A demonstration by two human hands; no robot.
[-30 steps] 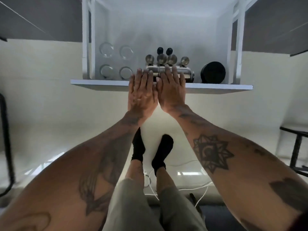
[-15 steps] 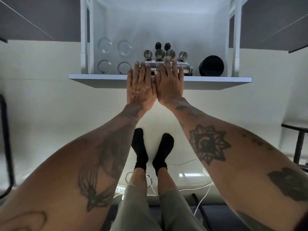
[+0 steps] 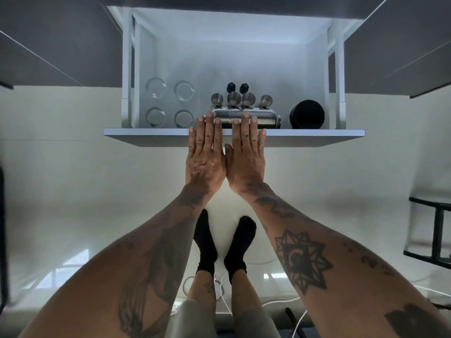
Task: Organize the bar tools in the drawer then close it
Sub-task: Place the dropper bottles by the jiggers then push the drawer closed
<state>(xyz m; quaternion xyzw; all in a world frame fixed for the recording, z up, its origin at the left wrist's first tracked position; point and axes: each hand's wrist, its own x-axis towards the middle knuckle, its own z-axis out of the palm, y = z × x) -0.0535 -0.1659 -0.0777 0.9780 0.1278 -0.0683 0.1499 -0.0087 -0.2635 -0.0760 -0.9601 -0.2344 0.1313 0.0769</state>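
Note:
A white drawer stands pulled out, its front panel (image 3: 317,137) facing me. Inside, several clear glasses (image 3: 156,86) stand at the left. A steel shaker (image 3: 263,118) lies on its side in the middle, with several steel jiggers (image 3: 234,98) and two black stoppers (image 3: 230,87) behind it. A black cup (image 3: 307,114) lies at the right. My left hand (image 3: 205,154) and my right hand (image 3: 246,157) rest flat side by side against the front panel, fingers extended over its top edge, holding nothing.
Dark cabinet fronts (image 3: 48,40) flank the drawer on both sides. A black metal frame (image 3: 436,230) stands at the right, another dark frame at the far left edge. White cables (image 3: 219,286) lie on the pale floor near my feet in black socks (image 3: 207,242).
The view has shifted so the drawer and my hands sit lower in frame. My palms stay pressed on the front panel. Whether the drawer itself slid, I cannot tell.

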